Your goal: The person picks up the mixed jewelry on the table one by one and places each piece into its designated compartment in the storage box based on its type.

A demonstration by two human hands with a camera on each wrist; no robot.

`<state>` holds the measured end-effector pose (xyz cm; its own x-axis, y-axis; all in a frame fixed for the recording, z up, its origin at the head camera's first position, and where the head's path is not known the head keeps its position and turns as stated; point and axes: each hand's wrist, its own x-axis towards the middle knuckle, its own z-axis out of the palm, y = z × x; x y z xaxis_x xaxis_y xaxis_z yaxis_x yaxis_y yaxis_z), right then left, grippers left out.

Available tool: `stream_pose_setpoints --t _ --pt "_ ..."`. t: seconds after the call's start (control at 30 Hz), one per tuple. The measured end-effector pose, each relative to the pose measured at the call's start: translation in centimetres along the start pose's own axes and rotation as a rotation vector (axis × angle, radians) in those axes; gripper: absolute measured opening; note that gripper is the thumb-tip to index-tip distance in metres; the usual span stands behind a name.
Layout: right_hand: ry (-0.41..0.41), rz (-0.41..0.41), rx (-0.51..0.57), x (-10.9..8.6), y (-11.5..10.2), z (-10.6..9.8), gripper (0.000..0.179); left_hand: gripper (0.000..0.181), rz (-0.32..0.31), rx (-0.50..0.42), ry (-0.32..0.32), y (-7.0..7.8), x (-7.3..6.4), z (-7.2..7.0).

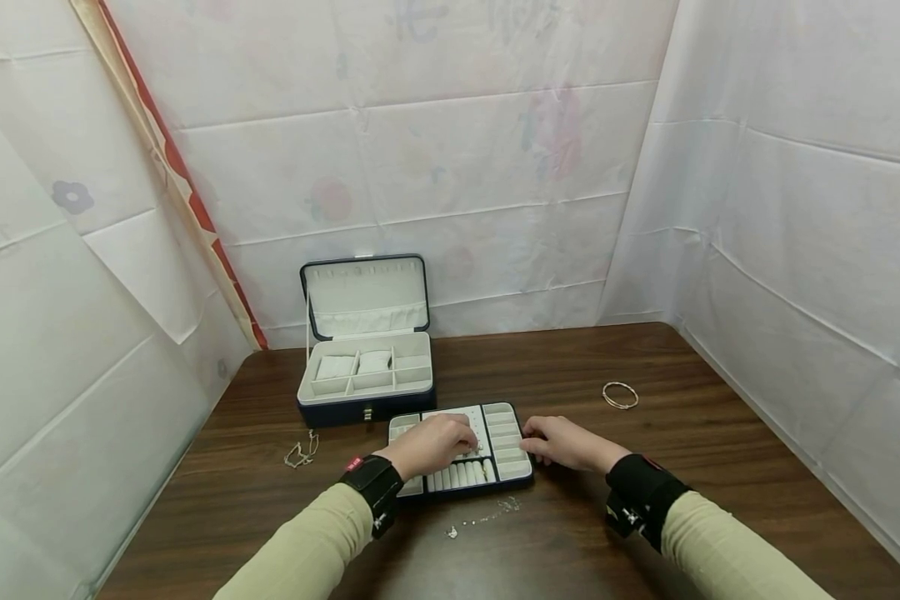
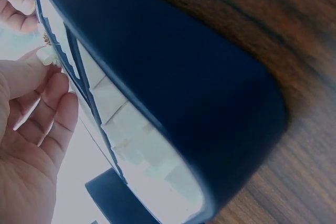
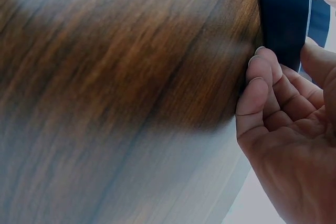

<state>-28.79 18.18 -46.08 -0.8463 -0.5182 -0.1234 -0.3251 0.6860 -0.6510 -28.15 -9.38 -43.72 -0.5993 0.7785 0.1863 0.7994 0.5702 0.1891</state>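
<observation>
A navy jewellery tray (image 1: 508, 481) with pale compartments and a ring-roll section lies on the table. My left hand (image 1: 429, 443) is over its white middle panel, thumb and fingertips together at a small gold-coloured earring (image 2: 46, 39). In the left wrist view, the thumb of the left hand (image 2: 31, 114) is right at the earring, close to the panel; the fingertips partly hide it. My right hand (image 1: 566, 444) grips the tray's right end. In the right wrist view, the right hand (image 3: 294, 114) has its thumb at the upper edge and curled fingers against the dark side wall (image 3: 283, 14).
Behind the tray stands an open navy jewellery box (image 1: 366, 408) with two cushions inside. A chain (image 1: 302, 451) lies to the left, a bangle (image 1: 619, 395) to the right. In front of the tray are a thin necklace (image 1: 507, 505) and a small shiny piece (image 1: 452, 532).
</observation>
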Motion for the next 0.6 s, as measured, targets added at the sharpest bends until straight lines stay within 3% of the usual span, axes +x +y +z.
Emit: stream_pose_setpoints --t 0.2,0.43,0.6 --pt "-0.008 0.012 0.006 0.0 -0.1 0.0 0.018 0.014 -0.014 -0.025 -0.011 0.0 -0.1 -0.2" --pt "-0.009 0.015 0.009 0.0 -0.2 0.0 0.019 0.022 -0.116 -0.162 -0.018 -0.4 -0.2 -0.7" --pt "-0.005 0.012 -0.006 0.0 -0.2 0.0 0.019 0.022 -0.153 -0.184 -0.006 -0.8 -0.7 -1.3"
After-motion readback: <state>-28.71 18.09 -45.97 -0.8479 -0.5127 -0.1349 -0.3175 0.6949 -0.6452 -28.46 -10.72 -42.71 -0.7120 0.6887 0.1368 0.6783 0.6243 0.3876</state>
